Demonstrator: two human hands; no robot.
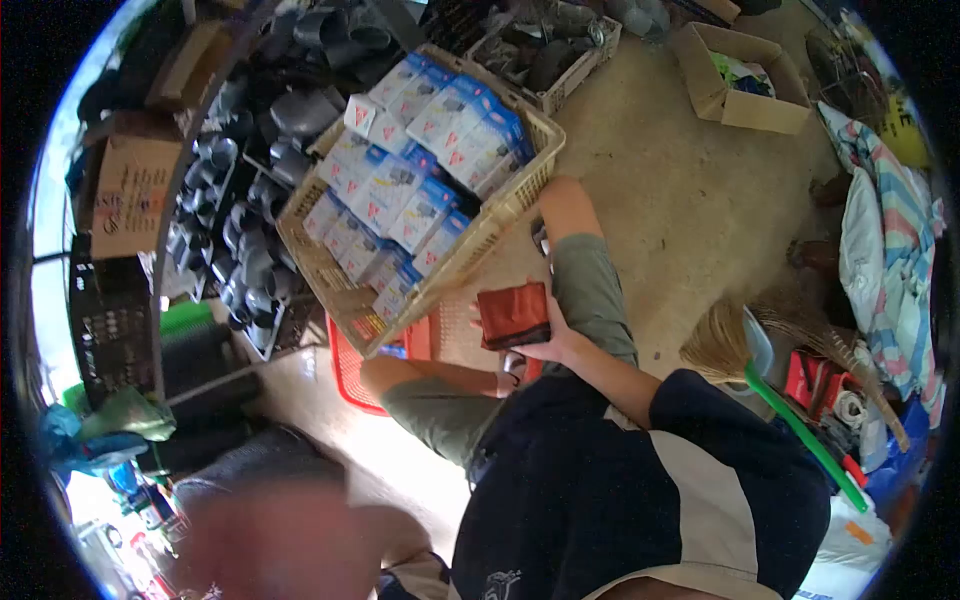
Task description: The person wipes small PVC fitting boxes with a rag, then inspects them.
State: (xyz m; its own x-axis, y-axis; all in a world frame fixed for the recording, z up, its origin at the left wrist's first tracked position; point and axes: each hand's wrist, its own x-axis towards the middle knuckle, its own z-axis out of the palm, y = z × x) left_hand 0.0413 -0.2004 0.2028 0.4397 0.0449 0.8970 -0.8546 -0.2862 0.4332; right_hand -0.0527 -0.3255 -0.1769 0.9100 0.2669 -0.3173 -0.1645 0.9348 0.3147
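My right hand (552, 338) grips a flat reddish-brown, wallet-like pouch (514, 312) with a dark lower edge. The thumb lies along its near edge, and fingertips show past its far side. The pouch is above my lap, between my bent knees. Close by stands a beige plastic crate (430, 305) packed with rows of white-and-blue boxes (395, 190). A red basket (350, 372) sits partly under the crate. My left hand cannot be seen; a large blurred skin-toned shape (280, 540) fills the lower left.
Racks of grey pipe fittings (250, 240) stand on the left. A second crate (590, 62) is at the top, with an open cardboard box (745, 85) beyond it. At right lie a green-handled broom (800, 430) and a striped sack (885, 240).
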